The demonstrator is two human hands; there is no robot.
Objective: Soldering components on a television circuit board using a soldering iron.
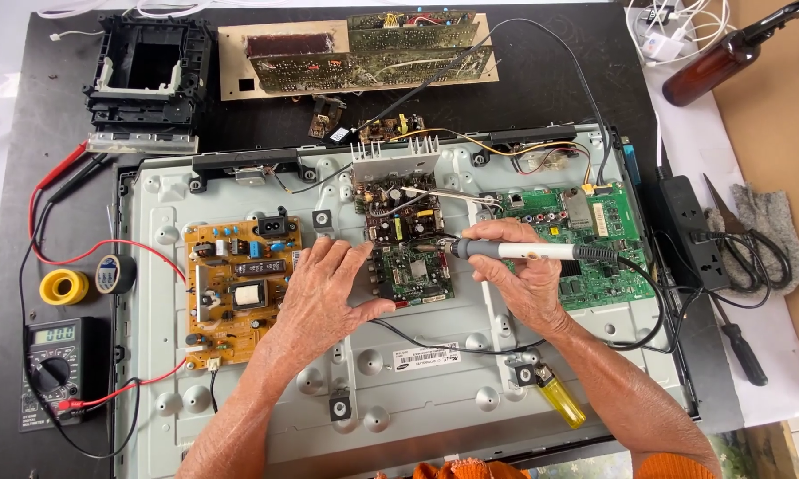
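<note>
- We look down at a dark worktop carrying the open metal back panel of a flat television.
- Our right hand has its fingers closed around a soldering iron, held level with its tip pointing left over a small green circuit board near the panel's middle.
- Our left hand lies flat, fingers spread and holding nothing, its fingertips touching that board's left edge.
- We cannot quite tell whether the tip touches the board; it looks just above it.
- A yellowish power supply board sits left of the hands, a larger green main board to the right.
- A digital multimeter with red and black leads rests at the worktop's left edge, beside a yellow tape roll.
- A yellow lighter lies on the panel below the right wrist.
- Risk, as we judge it: the left fingertips lie close to the hot tip, so a slip could burn them, or the iron's cord could snag and drag the tip across components.
</note>
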